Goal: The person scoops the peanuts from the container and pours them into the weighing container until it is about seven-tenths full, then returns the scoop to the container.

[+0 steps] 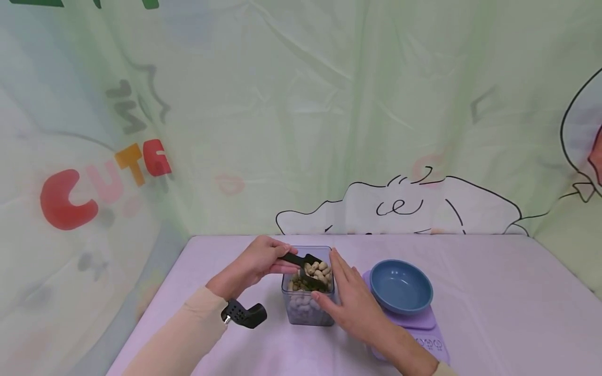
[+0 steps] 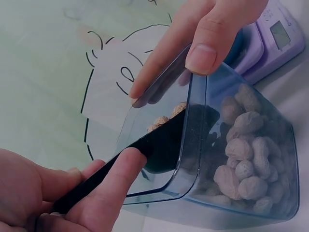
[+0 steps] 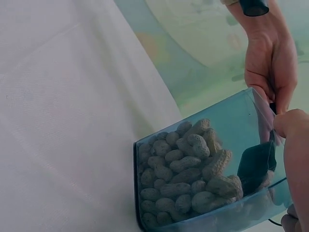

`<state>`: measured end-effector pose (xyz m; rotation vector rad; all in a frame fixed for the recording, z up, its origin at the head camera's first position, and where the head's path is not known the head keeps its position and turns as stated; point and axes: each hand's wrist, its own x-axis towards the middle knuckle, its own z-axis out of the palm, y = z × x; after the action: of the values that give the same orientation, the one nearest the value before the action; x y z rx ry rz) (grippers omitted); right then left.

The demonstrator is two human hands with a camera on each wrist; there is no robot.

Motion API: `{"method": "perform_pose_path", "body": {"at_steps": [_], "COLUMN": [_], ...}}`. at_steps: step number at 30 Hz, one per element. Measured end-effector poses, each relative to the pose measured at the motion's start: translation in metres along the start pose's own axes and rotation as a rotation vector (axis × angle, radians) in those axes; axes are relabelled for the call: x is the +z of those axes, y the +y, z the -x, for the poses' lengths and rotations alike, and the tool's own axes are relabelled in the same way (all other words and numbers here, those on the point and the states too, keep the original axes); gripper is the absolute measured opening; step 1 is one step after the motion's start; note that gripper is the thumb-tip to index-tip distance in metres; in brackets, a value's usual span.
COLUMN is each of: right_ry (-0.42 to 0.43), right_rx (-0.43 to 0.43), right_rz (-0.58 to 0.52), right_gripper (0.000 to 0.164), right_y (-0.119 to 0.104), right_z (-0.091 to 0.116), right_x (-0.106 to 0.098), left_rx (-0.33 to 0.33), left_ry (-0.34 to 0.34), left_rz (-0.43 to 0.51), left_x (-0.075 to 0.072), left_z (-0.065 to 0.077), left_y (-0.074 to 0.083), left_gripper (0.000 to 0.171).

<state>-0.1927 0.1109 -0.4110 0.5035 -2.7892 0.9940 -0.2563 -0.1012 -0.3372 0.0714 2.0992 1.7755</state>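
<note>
My left hand grips the handle of a black scoop, whose bowl sits inside the mouth of a clear bluish container. Peanuts lie in the scoop's bowl. Many more peanuts in their shells fill the lower part of the container. Along the container's right side rests my right hand, fingers straight along the wall and thumb at the front rim. In the left wrist view its thumb lies against the rim.
Right of the container stands a purple kitchen scale with a blue bowl on it. A pale lilac cloth covers the table, and a printed curtain hangs behind its back edge.
</note>
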Motion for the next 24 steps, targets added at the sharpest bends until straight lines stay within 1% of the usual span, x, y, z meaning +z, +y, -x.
{"method": "perform_pose_path", "body": {"at_steps": [5,10,15,19,24], "right_ry": [-0.008,0.021,0.054,0.055,0.058], "right_rx": [0.008,-0.002,-0.026,-0.026,-0.020], "right_rz": [-0.043,-0.069,-0.050,-0.044,-0.040], "right_gripper": [0.091,0.084,0.081,0.081,0.081], "right_y": [0.000,0.003,0.008,0.011,0.016], "right_z": [0.004,0.007,0.010,0.012,0.016], "right_x": [-0.009,-0.022,-0.029,-0.034,-0.040], "left_rx": [-0.022,-0.013,-0.004,-0.005,-0.021], "left_ry": [-0.002,-0.017,-0.025,-0.030,-0.015], "left_rz": [0.064,0.089,0.106,0.127,0.146], "left_x": [-0.003,-0.005,-0.009,-0.010,-0.014], "left_z": [-0.002,0.000,0.002,0.004,0.006], "left_y": [0.000,0.000,-0.001,-0.002,-0.001], "left_gripper": [0.031,0.032,0.033,0.033,0.033]}}
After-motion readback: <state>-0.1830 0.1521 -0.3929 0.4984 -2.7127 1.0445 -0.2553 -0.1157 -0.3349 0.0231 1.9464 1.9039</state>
